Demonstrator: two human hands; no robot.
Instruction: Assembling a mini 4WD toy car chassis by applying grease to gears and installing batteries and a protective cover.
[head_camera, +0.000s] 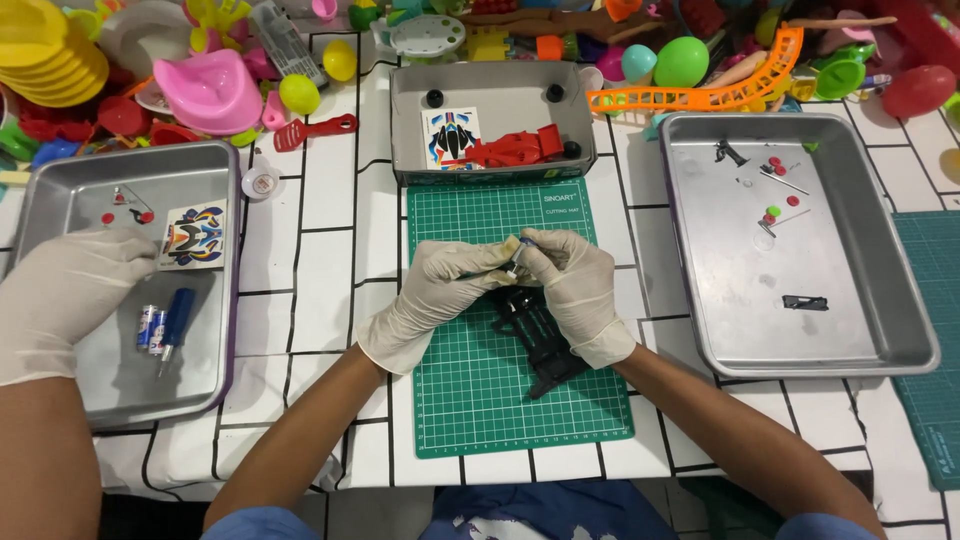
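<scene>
Two gloved hands, left hand and right hand, pinch one small part above one black chassis.

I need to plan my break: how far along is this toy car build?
Early to middle. Done: the black chassis lies on the green cutting mat. In hand: the left hand and right hand pinch a small part above it. Left: the red body, sticker sheet and black wheels lie in the grey box.
</scene>
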